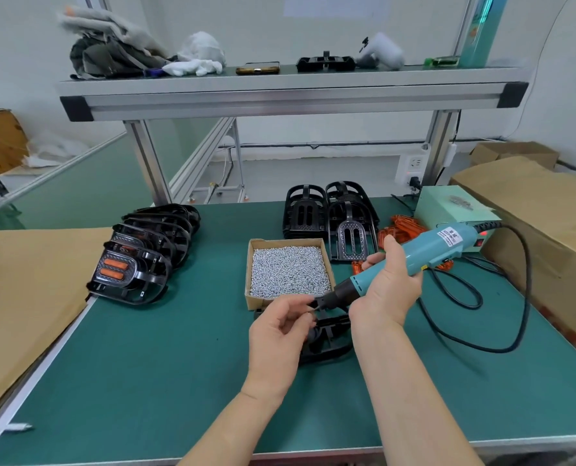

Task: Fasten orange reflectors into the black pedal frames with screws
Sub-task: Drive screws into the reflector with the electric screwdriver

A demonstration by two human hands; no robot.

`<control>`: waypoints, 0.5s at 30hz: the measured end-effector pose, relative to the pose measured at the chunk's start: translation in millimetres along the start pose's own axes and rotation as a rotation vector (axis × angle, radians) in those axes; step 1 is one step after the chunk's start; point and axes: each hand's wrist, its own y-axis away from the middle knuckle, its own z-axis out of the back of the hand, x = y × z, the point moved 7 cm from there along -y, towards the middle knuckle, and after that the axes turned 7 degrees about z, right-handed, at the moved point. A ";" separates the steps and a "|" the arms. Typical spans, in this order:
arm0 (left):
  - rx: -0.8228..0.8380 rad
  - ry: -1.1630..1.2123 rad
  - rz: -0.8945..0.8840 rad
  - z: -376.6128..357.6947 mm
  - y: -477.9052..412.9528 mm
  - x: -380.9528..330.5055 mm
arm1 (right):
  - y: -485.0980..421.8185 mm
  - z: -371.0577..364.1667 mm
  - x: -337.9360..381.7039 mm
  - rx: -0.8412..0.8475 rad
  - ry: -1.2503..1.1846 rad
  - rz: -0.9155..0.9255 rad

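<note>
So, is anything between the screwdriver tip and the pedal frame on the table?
Yes. The left hand pinches at the tip of the screwdriver, which the right hand grips, and it sits right over the pedal frame. Nothing else visible is in the way.

Clothes heap (111, 57), white cloth (200, 50), cardboard box (518, 152)

Setting: small factory assembly station. Green-matted surface (145, 364) under an aluminium-profile shelf (293, 95) at 12 o'clock. Open carton of loose screws (250, 274) at centre; corded electric screwdriver (431, 248) with power unit (447, 206) at 2 o'clock; batched pedal frames (152, 243) at 10 o'clock.
</note>
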 end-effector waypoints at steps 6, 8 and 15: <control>0.022 -0.281 -0.115 3.1 2.0 -2.4 | 7.1 -1.3 -5.8 0.058 0.040 0.046; 0.046 -0.365 -0.131 5.9 3.3 -1.0 | 11.3 -3.1 -6.3 0.090 0.055 0.078; 0.015 -0.824 -0.116 44.9 1.6 21.0 | 20.6 -16.2 1.7 0.201 0.089 0.235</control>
